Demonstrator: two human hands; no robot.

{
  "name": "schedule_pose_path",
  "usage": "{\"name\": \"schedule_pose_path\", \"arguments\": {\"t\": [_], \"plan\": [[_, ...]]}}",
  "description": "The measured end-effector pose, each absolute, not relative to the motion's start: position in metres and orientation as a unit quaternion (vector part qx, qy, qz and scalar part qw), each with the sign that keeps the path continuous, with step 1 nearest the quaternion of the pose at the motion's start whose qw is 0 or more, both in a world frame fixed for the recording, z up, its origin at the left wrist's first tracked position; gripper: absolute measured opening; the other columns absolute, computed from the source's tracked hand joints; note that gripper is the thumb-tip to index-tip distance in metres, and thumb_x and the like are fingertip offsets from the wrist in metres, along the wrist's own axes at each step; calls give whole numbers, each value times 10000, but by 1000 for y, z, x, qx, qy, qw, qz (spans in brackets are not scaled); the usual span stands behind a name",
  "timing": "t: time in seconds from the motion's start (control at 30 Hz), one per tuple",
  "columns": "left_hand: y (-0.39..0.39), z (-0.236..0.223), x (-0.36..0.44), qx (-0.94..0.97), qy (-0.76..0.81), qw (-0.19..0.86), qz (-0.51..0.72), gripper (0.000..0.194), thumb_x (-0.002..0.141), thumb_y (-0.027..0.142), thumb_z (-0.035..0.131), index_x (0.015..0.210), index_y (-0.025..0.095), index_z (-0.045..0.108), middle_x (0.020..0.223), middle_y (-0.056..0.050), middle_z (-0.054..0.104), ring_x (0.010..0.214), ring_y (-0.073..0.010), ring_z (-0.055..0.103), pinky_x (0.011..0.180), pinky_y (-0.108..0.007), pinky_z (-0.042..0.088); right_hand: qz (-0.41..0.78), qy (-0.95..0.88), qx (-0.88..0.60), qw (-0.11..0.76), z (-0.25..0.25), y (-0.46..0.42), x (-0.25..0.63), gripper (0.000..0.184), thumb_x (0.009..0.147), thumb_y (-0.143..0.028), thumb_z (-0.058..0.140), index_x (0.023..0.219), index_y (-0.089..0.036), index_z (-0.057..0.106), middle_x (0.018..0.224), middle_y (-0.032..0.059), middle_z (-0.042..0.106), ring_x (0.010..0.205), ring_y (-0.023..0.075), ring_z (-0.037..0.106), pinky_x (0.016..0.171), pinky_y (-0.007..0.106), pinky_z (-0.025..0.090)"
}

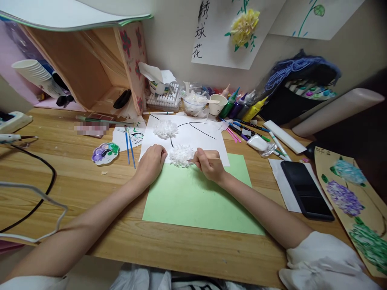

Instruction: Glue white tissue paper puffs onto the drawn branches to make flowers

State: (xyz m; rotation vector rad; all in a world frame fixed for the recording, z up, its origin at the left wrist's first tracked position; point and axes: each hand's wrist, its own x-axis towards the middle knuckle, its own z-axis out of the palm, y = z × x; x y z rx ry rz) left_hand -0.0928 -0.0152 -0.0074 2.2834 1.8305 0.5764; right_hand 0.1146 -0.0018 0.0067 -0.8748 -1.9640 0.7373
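My right hand point(208, 164) is closed around a flat wooden craft stick point(215, 160), its tip at the right edge of a white paper-petal flower point(181, 155). My left hand point(152, 162) rests on the lower left of the white drawing sheet point(199, 154), fingers curled and bent under; whatever they grip is hidden. A second fluffy white flower point(166, 129) lies higher on that sheet, among black painted stem lines. Beneath the white sheet, a pale green sheet point(196, 201) spreads toward me.
Behind the sheets stand a bowl of white paper bits point(195, 105), a paper cup point(217, 104) and paint bottles point(232, 104). To the left lie a paint palette point(105, 154) and blue brushes point(130, 149). At right are a phone point(306, 190) and a flower picture point(350, 193).
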Motion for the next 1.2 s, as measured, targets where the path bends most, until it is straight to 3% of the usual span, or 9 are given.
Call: {"name": "schedule_pose_path", "arguments": {"t": [0.2,0.57,0.7,0.83,0.93,1.03,1.2], "plan": [[-15,-7,-93,763,609,80,202,99,873,219,400,847,180,488,841,-62,553,791,-208,500,688,-328,390,291,-772,-329,459,4,-6,125,521,945,-318,231,451,-217,359,419,-13,411,401,102,399,487,264,359],[-17,-7,-93,762,608,97,202,123,882,237,379,853,176,482,844,-59,546,797,-204,493,696,-328,391,322,-769,-334,439,-1,-6,119,524,948,-342,241,465,-204,390,436,-14,427,412,99,412,485,257,353],[-20,2,-95,747,621,96,218,150,883,262,378,855,182,502,863,-66,543,832,-216,500,719,-339,409,354,-664,-381,537,1,2,129,546,936,-414,261,459,-202,420,412,-18,405,392,99,359,448,260,321],[-20,9,-112,674,699,16,239,254,861,325,422,1003,136,513,1031,-151,515,1010,-295,468,862,-439,389,398,-536,-448,595,-4,25,140,437,898,-475,346,572,-204,452,474,-24,450,421,96,386,425,232,311],[-14,8,-129,620,735,103,254,385,834,386,460,1101,110,477,1106,-176,518,1049,-301,485,883,-459,398,479,-485,-451,576,-11,39,142,414,868,-525,366,606,-210,429,482,-32,437,422,94,388,422,223,317],[-7,9,-138,564,736,232,295,477,777,453,528,1141,148,475,1083,-128,571,972,-252,558,816,-402,460,531,-457,-442,561,-14,42,142,400,857,-514,386,606,-207,436,488,-28,433,437,98,391,443,229,334],[-6,24,-134,456,714,399,350,658,699,436,630,1256,174,397,823,-40,647,585,-146,582,480,-244,460,553,-426,-432,571,-13,36,145,371,877,-443,361,590,-213,409,488,-35,365,438,107,372,441,235,324]]}}
